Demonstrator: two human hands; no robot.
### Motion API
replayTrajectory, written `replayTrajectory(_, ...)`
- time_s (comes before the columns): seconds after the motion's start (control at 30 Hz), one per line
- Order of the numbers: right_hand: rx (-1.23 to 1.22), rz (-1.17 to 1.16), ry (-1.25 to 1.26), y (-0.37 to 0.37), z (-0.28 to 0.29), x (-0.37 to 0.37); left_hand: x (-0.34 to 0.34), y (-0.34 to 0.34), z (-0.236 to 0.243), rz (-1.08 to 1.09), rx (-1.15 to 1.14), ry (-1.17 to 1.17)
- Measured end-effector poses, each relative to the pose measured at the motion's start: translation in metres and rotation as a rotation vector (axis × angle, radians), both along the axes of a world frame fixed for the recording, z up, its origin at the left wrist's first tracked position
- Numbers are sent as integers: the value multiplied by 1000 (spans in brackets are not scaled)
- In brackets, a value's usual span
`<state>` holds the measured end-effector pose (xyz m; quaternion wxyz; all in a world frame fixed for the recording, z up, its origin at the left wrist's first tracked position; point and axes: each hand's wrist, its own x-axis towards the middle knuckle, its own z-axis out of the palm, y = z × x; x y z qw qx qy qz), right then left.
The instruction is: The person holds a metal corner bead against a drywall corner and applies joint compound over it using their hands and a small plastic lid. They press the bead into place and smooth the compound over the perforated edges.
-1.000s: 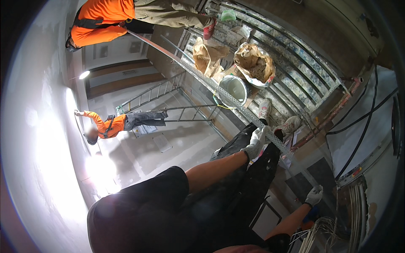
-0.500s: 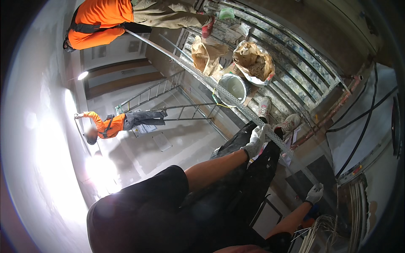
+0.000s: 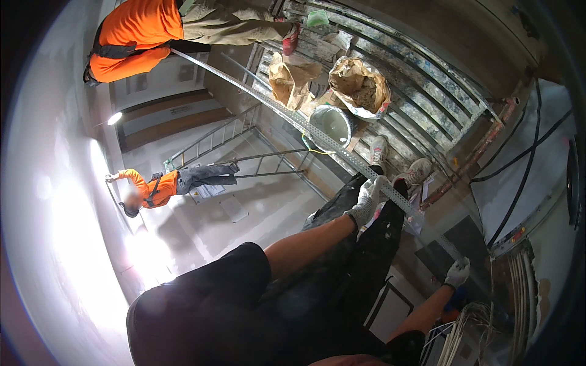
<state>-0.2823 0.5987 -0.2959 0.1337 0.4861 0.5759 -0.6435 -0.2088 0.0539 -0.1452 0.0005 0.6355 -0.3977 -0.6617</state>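
Note:
A long perforated metal strip (image 3: 332, 146) runs diagonally from the upper left down to the lower right. My left hand (image 3: 369, 201), in a pale knit glove, is closed on it near the middle of my view, and my right hand (image 3: 456, 273), gloved likewise, grips its lower end. A co-worker in an orange top (image 3: 131, 33) is at the strip's far end; their hands are hidden. Beneath the strip, a bucket of pale liquid (image 3: 332, 125) sits beside an open paper sack (image 3: 359, 88) and a crumpled paper bag (image 3: 287, 79).
My feet (image 3: 413, 172) are on a stained slatted platform (image 3: 427, 104). A second co-worker (image 3: 160, 188) appears beside a stepladder (image 3: 262, 166), reaching toward the bright plastered surface (image 3: 55, 183). Dark cables (image 3: 526, 165) hang at the right, with bundled pale cables (image 3: 519, 287) below.
The view has shifted slightly. The upper co-worker and the strip's far end sit a little lower and further left; my right hand sits slightly higher, still on the strip.

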Motion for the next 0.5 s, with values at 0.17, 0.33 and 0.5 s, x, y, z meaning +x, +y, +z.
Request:
replayTrajectory(0.17, -21, -167, -78, -19, 4, -3, 1, -1, 1, 46, 55, -18)
replayTrajectory(0.33, -32, -105, -14, -14, 5, -4, 7, -3, -5, 40, 70, 52)
replayTrajectory(0.5, 34, -15, -78, -37, 24, -5, 5, -5, 4, -24, 41, 28)
